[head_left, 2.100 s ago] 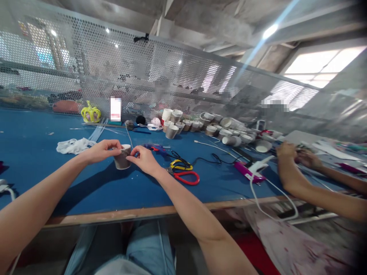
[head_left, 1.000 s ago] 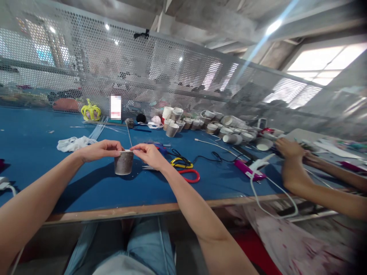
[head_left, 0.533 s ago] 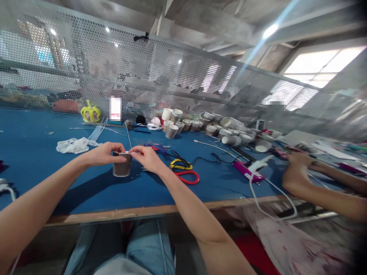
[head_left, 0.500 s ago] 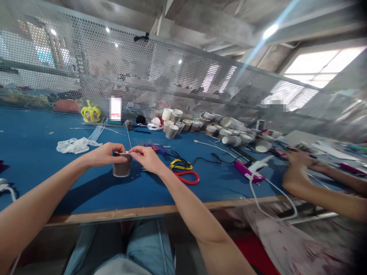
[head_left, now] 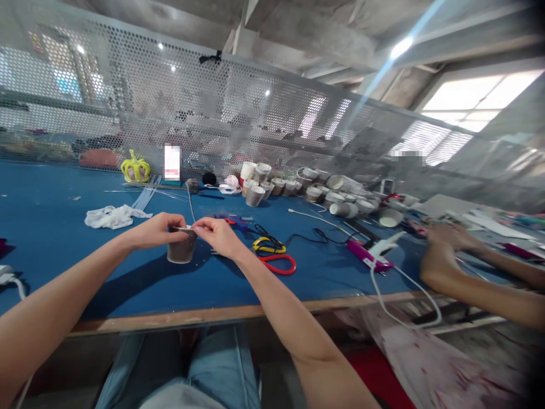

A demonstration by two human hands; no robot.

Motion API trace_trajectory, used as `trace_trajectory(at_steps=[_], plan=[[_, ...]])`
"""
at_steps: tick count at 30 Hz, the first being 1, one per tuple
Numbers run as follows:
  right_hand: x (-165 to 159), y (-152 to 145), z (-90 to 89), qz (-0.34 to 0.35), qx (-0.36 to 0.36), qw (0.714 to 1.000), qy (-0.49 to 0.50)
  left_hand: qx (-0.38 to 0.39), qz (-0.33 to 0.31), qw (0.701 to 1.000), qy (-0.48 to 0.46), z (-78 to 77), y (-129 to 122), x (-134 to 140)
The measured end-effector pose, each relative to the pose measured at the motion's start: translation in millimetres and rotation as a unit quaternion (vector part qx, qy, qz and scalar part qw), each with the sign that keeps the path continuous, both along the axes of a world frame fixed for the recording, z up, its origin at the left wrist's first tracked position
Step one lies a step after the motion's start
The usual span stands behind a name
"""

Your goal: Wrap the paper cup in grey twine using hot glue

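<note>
A small cup (head_left: 181, 250) with a grey-brown outside and a white rim stands on the blue table in front of me. My left hand (head_left: 168, 227) grips its rim from the left, thumb outside and fingers over the top. At the rim's right side, my right hand (head_left: 215, 233) has thumb and forefinger pinched together on a strand of grey yarn (head_left: 191, 204). That strand runs back to a grey yarn ball (head_left: 192, 184). The fingertips partly cover the cup's opening.
Scissors with red and yellow handles (head_left: 279, 264) and a blue glue gun (head_left: 238, 222) lie right of my hands. White cloth (head_left: 113, 216) is at left. Many cups (head_left: 255, 195) crowd the back. A purple power strip (head_left: 369, 257) and a co-worker's hands (head_left: 447, 238) are at right.
My hands and the cup stay almost exactly where they were. The co-worker's hands at the right have shifted slightly.
</note>
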State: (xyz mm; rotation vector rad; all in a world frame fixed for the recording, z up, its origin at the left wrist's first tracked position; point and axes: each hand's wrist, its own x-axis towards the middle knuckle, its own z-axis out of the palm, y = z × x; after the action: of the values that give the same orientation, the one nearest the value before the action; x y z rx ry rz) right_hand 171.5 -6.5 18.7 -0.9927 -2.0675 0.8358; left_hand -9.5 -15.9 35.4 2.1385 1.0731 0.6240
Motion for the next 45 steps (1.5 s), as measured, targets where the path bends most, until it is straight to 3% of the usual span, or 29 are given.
trace_trajectory(at_steps=[8, 13, 19, 23, 25, 27, 29, 31, 33, 35, 37, 41, 45], plan=[[-3.6, -1.2, -3.0, -0.01, 0.019, 1.0, -0.002, 0.011, 0.062, 0.997, -0.034, -6.6, -2.5, 10.5], [-1.2, -1.7, -1.4, 0.006, 0.02, 1.0, -0.01, 0.011, 0.062, 0.997, -0.051, -3.7, -1.6, 7.2], [8.2, -0.9, 3.4, -0.029, -0.04, 0.999, 0.021, 0.042, 0.1, 0.985, -0.135, -11.9, 12.4, -1.7], [11.7, -5.2, 7.4, 0.05, -0.148, 0.986, -0.064, 0.025, 0.114, 0.981, -0.157, -22.2, 19.8, -2.4], [14.9, -4.0, 10.1, 0.065, -0.168, 0.979, -0.099, 0.016, 0.107, 0.983, -0.151, -23.6, 20.5, -2.5], [21.8, 2.6, 13.3, 0.007, -0.127, 0.989, -0.071, 0.006, 0.091, 0.986, -0.139, -21.7, 19.5, -3.3], [33.4, 14.0, 15.8, -0.12, -0.047, 0.992, -0.013, -0.003, 0.072, 0.99, -0.12, -17.3, 17.6, -4.7], [48.3, 27.9, 16.2, -0.269, 0.031, 0.962, -0.021, -0.002, 0.063, 0.994, -0.092, -12.1, 15.3, -6.4], [62.7, 41.0, 13.4, -0.36, 0.066, 0.923, -0.121, 0.009, 0.057, 0.996, -0.065, -7.6, 13.6, -8.0], [72.7, 51.4, 7.3, -0.37, 0.03, 0.904, -0.212, 0.012, 0.048, 0.998, -0.045, -4.4, 12.5, -9.6], [76.9, 59.3, -0.7, -0.349, -0.006, 0.904, -0.247, 0.005, 0.039, 0.999, -0.031, -2.1, 12.0, -11.2], [75.0, 70.3, -15.1, -0.32, -0.063, 0.913, -0.246, 0.0, 0.022, 1.0, -0.009, 0.8, 11.9, -14.0], [71.5, 72.2, -18.1, -0.311, -0.115, 0.921, -0.206, 0.007, 0.01, 1.0, 0.012, 1.6, 12.7, -16.0]])
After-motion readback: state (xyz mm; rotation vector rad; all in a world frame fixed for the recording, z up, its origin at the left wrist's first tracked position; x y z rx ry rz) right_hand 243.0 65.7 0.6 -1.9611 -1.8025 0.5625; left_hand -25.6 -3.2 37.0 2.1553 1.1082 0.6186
